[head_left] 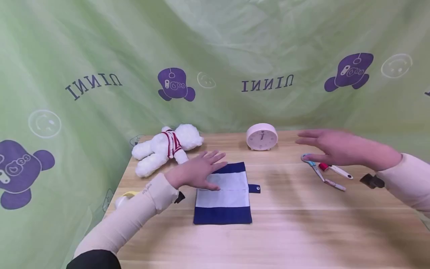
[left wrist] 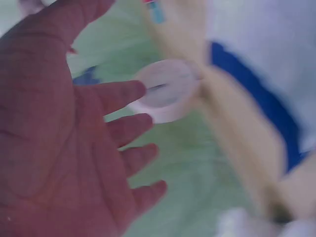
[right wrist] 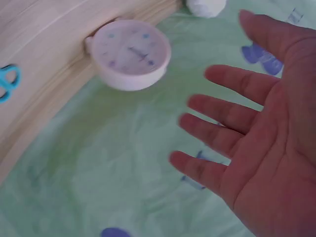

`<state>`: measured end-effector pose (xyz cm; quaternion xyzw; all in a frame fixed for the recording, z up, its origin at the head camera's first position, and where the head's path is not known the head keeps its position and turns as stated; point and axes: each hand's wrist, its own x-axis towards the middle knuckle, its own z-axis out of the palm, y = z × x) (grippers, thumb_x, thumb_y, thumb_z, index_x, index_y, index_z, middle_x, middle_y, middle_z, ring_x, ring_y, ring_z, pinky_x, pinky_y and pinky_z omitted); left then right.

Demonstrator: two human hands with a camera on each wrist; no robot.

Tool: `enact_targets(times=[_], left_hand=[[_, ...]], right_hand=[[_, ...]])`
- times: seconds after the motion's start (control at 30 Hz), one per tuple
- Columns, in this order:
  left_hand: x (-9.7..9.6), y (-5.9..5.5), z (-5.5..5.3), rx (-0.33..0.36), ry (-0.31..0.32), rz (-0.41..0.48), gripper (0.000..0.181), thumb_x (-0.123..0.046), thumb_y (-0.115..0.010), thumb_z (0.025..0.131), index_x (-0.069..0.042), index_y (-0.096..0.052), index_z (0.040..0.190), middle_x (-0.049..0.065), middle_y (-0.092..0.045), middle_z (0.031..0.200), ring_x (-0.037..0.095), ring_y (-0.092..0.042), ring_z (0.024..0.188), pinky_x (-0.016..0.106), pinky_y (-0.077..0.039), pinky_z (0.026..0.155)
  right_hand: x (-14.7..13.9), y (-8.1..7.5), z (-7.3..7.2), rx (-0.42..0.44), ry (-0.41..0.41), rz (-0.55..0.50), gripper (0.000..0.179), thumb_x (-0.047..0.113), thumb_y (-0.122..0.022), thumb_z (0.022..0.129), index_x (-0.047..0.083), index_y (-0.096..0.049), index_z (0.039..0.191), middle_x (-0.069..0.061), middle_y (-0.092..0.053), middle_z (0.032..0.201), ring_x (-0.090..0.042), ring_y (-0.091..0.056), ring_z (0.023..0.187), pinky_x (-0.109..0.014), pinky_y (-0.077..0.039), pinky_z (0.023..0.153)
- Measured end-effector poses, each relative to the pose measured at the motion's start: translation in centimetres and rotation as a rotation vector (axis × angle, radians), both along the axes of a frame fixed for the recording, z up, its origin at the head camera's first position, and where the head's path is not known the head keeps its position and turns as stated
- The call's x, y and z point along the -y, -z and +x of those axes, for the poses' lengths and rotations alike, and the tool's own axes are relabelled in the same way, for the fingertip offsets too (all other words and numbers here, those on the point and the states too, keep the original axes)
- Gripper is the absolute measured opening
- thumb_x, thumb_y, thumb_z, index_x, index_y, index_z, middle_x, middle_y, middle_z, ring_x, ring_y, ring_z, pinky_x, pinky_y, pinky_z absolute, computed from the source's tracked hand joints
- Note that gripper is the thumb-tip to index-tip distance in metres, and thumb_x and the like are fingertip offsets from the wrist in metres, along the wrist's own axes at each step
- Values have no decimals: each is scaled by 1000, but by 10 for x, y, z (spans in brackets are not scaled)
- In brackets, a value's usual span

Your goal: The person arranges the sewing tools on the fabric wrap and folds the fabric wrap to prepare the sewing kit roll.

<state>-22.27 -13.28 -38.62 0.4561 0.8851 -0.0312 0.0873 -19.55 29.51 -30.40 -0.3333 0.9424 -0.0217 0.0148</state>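
Note:
An unfolded navy fabric cover (head_left: 222,216) with a pale inner panel lies flat on the table, its snap strap (head_left: 254,188) pointing right. My left hand (head_left: 198,172) hovers over the cover's upper left part with fingers spread, hiding some of it. Nothing is in its palm (left wrist: 54,148) in the left wrist view. On the right, my right hand (head_left: 342,146) is held in the air, fingers extended and palm (right wrist: 276,163) bare. Below it are blue-handled scissors (head_left: 314,166), a small red item (head_left: 323,166), a white handle (head_left: 342,172) and a slim pinkish piece (head_left: 335,185).
A pink round clock (head_left: 262,137) stands at the table's back edge. The white plush toy (head_left: 156,151) in a red-striped top lies at the back left. A white and yellow item (head_left: 121,200) is partly behind my left forearm. Green printed cloth (head_left: 215,37) hangs behind the table.

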Motion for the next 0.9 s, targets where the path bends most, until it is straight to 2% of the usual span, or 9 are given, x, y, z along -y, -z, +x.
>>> enact_targets(times=[0.07,0.23,0.37,0.43,0.53,0.63,0.8,0.9], left_hand=[[3,16,2,30,-30,-9,92,-67,-61,87,-14,-33,157,13,-21,168,38,-16,156,58,-22,123],[10,47,8,79,-73,-14,105,-72,-64,81,-11,-29,159,17,-20,168,42,-16,155,58,-23,123],[15,66,10,129,-104,-14,115,-78,-66,76,-11,-25,160,19,-18,168,44,-14,155,59,-22,123],[18,73,11,160,-117,-17,118,-79,-67,74,-12,-23,160,18,-15,168,43,-12,156,58,-20,124],[23,83,12,186,-123,-16,121,-80,-67,72,-13,-20,161,16,-12,170,42,-10,156,57,-18,125],[25,89,12,182,-119,-4,124,-80,-70,70,-13,-20,161,15,-10,170,43,-10,156,57,-17,125],[25,92,13,176,-106,-4,126,-79,-73,67,-13,-19,161,16,-8,170,44,-9,156,59,-18,124],[23,91,14,171,-103,-19,127,-79,-73,67,-14,-18,162,18,-6,170,45,-7,156,60,-18,124]], right_hand=[[-9,2,-5,22,18,21,51,43,-66,95,8,-64,133,-14,-62,140,-38,-59,128,-54,-50,101],[-32,10,-18,69,48,-22,40,31,-68,95,4,-68,125,-13,-70,126,-36,-66,117,-53,-52,98],[-47,19,-27,105,100,-61,39,26,-69,95,2,-68,126,-15,-72,122,-34,-69,110,-53,-53,95],[-55,27,-31,110,122,-55,31,22,-70,94,4,-71,119,-12,-75,113,-27,-72,100,-48,-57,89],[-68,44,-38,101,146,-35,15,18,-72,91,9,-74,102,-1,-75,92,-14,-70,82,-37,-59,75],[-81,66,-47,86,171,-13,3,15,-74,88,12,-73,89,5,-71,80,-7,-63,72,-31,-55,67],[-94,99,-61,133,216,-12,8,15,-73,88,7,-74,90,2,-71,80,-11,-63,72,-35,-55,66],[-95,111,-71,171,252,-54,15,18,-70,90,3,-73,94,-2,-72,84,-16,-65,75,-41,-56,69]])
